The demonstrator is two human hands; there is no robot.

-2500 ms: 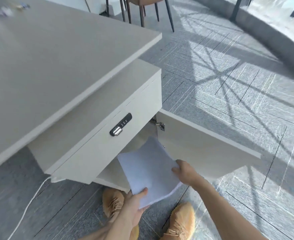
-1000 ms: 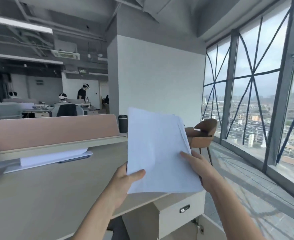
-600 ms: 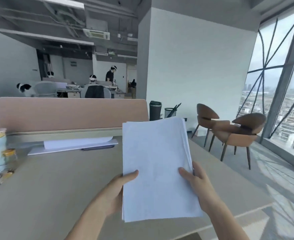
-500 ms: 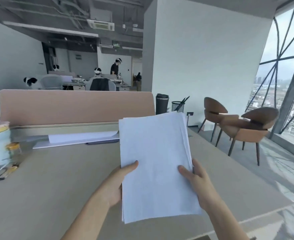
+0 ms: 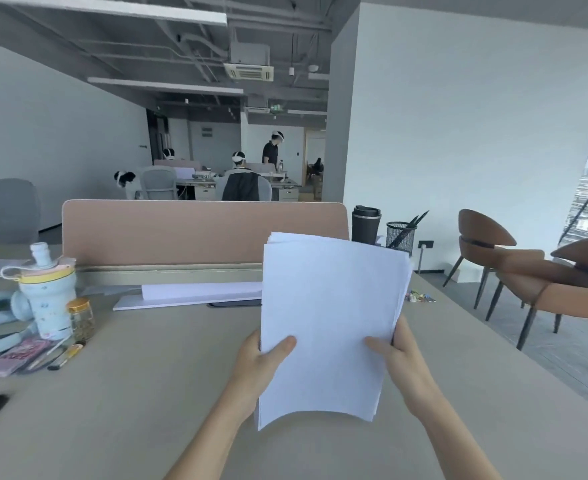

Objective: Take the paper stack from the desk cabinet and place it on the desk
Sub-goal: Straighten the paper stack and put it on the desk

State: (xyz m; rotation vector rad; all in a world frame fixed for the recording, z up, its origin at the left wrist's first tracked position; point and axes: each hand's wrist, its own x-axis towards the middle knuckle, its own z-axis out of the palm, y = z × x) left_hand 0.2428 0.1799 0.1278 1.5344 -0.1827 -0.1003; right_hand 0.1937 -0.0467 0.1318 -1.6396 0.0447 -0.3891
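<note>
A white paper stack [image 5: 330, 320] is held upright and slightly tilted above the beige desk [image 5: 147, 393], its lower edge curling just over the desktop. My left hand [image 5: 258, 368] grips its left edge with the thumb on the front sheet. My right hand [image 5: 400, 362] grips its right edge the same way. The desk cabinet is out of view below the frame.
A pink divider panel [image 5: 202, 233] runs along the desk's back. A bottle [image 5: 46, 296], a small jar [image 5: 79, 318], headphones and pens crowd the left. A flat white device [image 5: 188, 296] lies behind the stack. A black tumbler [image 5: 365, 225] and pen cup [image 5: 401, 237] stand behind; brown chairs [image 5: 528, 275] sit right.
Both hands lifted the paper stack out of the cabinet and up over the desk. My view rose from the floor to the desktop and has swung left.
</note>
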